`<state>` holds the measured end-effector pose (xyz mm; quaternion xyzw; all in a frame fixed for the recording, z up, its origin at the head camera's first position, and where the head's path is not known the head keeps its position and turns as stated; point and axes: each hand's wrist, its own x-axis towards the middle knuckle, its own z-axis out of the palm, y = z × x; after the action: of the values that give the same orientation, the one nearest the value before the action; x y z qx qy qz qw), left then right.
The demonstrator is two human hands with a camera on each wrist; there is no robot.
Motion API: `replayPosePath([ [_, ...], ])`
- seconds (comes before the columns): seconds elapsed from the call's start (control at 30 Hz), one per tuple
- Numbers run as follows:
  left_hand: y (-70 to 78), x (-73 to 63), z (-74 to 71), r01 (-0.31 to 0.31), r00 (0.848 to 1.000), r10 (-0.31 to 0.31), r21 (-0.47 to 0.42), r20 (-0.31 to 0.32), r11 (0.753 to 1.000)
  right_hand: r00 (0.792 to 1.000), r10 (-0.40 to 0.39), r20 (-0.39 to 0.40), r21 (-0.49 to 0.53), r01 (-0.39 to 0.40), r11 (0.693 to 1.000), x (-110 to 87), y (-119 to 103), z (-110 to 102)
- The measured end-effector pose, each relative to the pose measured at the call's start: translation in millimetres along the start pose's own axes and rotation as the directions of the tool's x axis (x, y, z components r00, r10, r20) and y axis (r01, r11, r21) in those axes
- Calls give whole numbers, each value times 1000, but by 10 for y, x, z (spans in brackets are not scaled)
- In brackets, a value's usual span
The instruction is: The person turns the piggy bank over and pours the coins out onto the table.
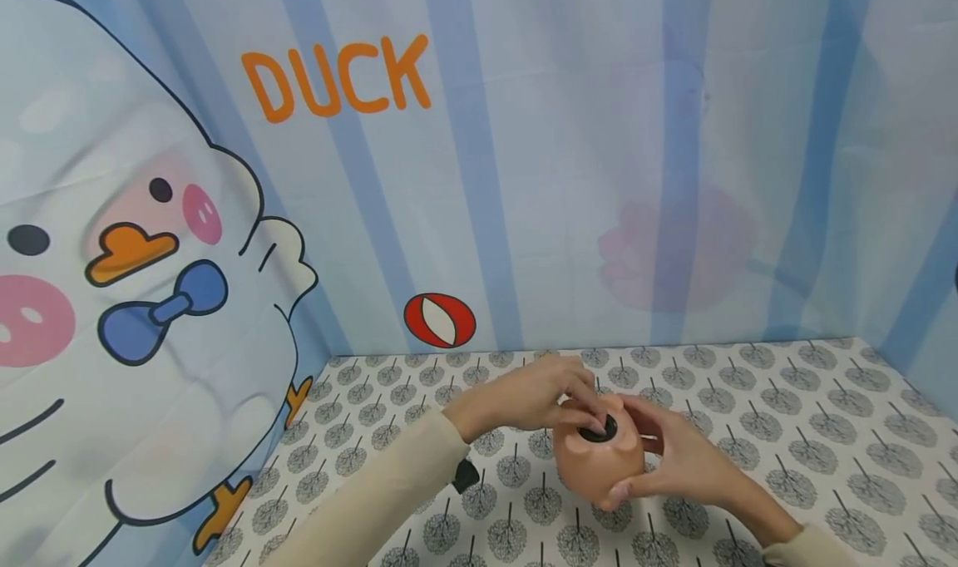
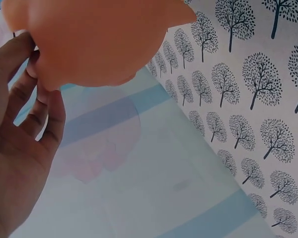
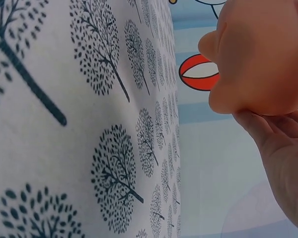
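A blue-striped backdrop [image 1: 554, 176] is showing "DUCK" in orange capitals behind a tree-printed cloth [image 1: 808, 434]. Above the cloth, a smooth, rounded orange object [image 1: 601, 471] is sporting small nubs. The right hand [image 1: 684, 459] is gripping its side; the left hand [image 1: 550, 392] is bending over it, fingertips pinching its black disc [image 1: 594, 436].

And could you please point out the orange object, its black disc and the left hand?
Orange object [image 1: 595, 470]: head view, rounded side.
Black disc [image 1: 599, 437]: head view, exposed lower part.
Left hand [image 1: 542, 394]: head view, back of the hand.
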<state>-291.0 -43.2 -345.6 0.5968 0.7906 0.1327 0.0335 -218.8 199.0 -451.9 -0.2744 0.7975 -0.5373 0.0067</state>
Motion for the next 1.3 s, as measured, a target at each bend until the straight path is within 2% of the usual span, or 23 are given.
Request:
replayPosePath([
  [0.23,28,11,31,-3,1000,4,75,-16,997,1000,-12,-3,30,12,999,9,29,-8],
  [0.37,59,14,42,20,999,-17,104,-30,994,1000,0,4,53,0,999,14,25,-8],
  [0.7,128,-7,93,61,996,-51,131,-73,990,999,18,27,95,-21,995,-5,4,-6],
  [1.07,120,-35,119,45,995,-34,113,-91,993,999,-15,44,88,12,996,-9,55,-11],
  [1.3,89,-54,106,20,997,-7,182,-71,983,999,14,37,86,-17,996,-8,58,0],
])
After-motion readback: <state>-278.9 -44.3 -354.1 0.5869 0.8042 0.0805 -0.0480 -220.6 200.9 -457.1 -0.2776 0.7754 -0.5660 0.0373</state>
